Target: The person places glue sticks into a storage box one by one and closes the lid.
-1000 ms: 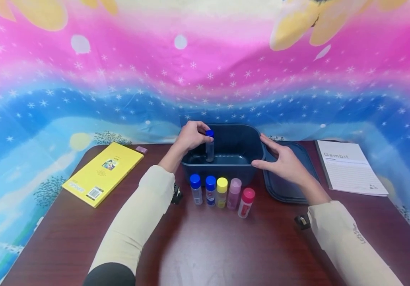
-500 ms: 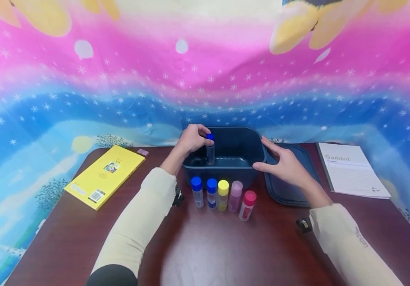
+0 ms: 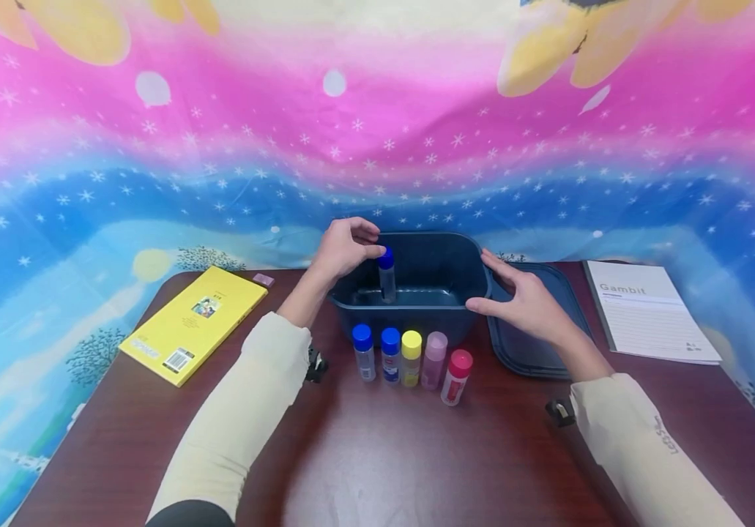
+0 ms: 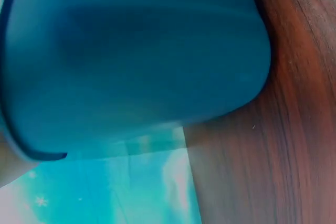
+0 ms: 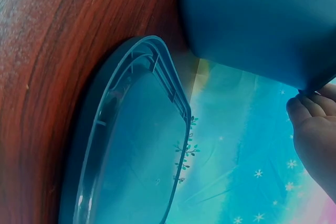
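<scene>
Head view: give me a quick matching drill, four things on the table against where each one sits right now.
Things:
1. blue-capped bottle
2. yellow book
3. bin lid
4. red-capped bottle

Places:
A. flat on the table, right of the bin
B. right end of the row in front of the bin
C. upright inside the bin, under the left hand
D. left part of the table

Pairs: 1-C, 2-D, 3-A, 4-B
</scene>
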{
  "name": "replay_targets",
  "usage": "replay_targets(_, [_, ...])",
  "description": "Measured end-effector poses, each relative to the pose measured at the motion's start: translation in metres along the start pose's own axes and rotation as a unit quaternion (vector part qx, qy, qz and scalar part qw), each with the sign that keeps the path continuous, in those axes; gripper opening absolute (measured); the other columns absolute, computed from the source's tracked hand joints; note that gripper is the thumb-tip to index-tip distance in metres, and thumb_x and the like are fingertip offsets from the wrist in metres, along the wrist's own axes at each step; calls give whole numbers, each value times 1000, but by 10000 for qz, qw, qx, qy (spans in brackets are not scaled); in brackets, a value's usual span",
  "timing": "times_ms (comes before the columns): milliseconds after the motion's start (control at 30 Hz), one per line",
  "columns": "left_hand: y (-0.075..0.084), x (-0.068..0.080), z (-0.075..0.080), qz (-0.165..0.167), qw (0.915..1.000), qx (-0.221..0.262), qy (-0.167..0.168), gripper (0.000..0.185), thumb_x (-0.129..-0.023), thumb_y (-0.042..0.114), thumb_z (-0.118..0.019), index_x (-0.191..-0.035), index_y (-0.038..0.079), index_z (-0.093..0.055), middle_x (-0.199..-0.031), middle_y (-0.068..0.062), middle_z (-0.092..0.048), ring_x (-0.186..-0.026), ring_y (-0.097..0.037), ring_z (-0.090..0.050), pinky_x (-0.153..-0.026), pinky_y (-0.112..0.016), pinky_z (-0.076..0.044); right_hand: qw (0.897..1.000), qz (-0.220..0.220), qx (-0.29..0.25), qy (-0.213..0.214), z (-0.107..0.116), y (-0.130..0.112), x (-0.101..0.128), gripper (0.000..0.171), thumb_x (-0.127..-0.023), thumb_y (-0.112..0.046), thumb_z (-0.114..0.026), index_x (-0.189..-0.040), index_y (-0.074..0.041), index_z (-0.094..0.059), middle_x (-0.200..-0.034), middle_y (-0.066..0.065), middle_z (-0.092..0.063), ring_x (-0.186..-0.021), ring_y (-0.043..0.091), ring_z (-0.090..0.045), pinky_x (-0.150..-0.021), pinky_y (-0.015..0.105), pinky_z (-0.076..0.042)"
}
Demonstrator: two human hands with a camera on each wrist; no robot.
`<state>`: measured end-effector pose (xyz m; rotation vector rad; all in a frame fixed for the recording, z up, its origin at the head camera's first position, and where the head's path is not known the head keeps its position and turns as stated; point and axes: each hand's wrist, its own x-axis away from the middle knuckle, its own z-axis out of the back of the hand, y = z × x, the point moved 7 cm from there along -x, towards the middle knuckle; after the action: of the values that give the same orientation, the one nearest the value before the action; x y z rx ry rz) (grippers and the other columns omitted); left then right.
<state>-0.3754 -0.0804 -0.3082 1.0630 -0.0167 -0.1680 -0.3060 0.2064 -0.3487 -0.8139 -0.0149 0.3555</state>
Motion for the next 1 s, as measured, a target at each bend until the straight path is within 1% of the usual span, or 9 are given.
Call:
replay_targets(233, [3, 19, 10, -304, 9995, -42, -56, 35, -93, 20, -77, -121, 2, -69, -112, -9, -70, -105, -24, -65, -96, -41, -53, 10000, -23, 68, 31, 2, 1, 1, 88, -92, -44, -74, -162, -19, -26, -165, 10, -27, -147, 42, -30, -110, 66, -32])
replay_targets(400, [2, 31, 15, -444, 9990, -30, -106, 33, -93, 20, -77, -120, 4, -69, -112, -8, -70, -105, -23, -64, -94, -39, -54, 10000, -32, 57, 15, 2, 0, 1, 88, -93, -45, -73, -162, -19, -26, -165, 10, -26, -147, 42, -29, -110, 66, -32])
replay_targets(600, [3, 44, 22, -658, 9976, 168, -146, 28, -92, 19, -78, -115, 7, -70, -109, -7, -71, -103, -22, -65, -93, -40, -54, 10000, -34, 52, -1, 1, 0, 0, 88, -93, -45, -73, -162, -19, -25, -166, 9, -25, -148, 42, -28, -110, 67, -31])
replay_targets(667, [3, 49, 23, -724, 9969, 213, -209, 27, -91, 19, -78, -114, 6, -70, -109, -8, -71, -103, -22, -66, -93, -40, -54, 10000, -32, 39, -20, 1, 0, 0, 89, -92, -45, -74, -162, -18, -25, -166, 8, -25, -148, 41, -27, -111, 67, -30])
replay_targets(767, [4, 57, 26, -826, 9961, 146, -285, 26, -91, 20, -78, -113, 7, -71, -108, -7, -71, -102, -21, -66, -91, -40, -55, 10000, -19, 37, -43, 0, 0, -1, 89, -92, -45, -74, -162, -18, -25, -166, 7, -24, -149, 40, -26, -111, 68, -29])
replay_targets(900, [5, 67, 28, -1049, 9935, 53, -438, 26, -91, 21, -78, -112, 8, -71, -106, -6, -71, -99, -20, -67, -85, -38, -57, 10000, -24, 72, -39, 1, -1, -1, 90, -92, -45, -74, -162, -18, -25, -166, 7, -25, -149, 40, -26, -111, 68, -29])
replay_targets(1000, [6, 74, 28, -1298, 9891, 52, -686, 26, -91, 20, -78, -112, 7, -71, -105, -6, -71, -96, -21, -68, -81, -37, -58, 10000, -40, 64, -52, 1, -2, -1, 90, -92, -45, -74, -162, -18, -25, -166, 8, -24, -149, 41, -26, -111, 68, -29])
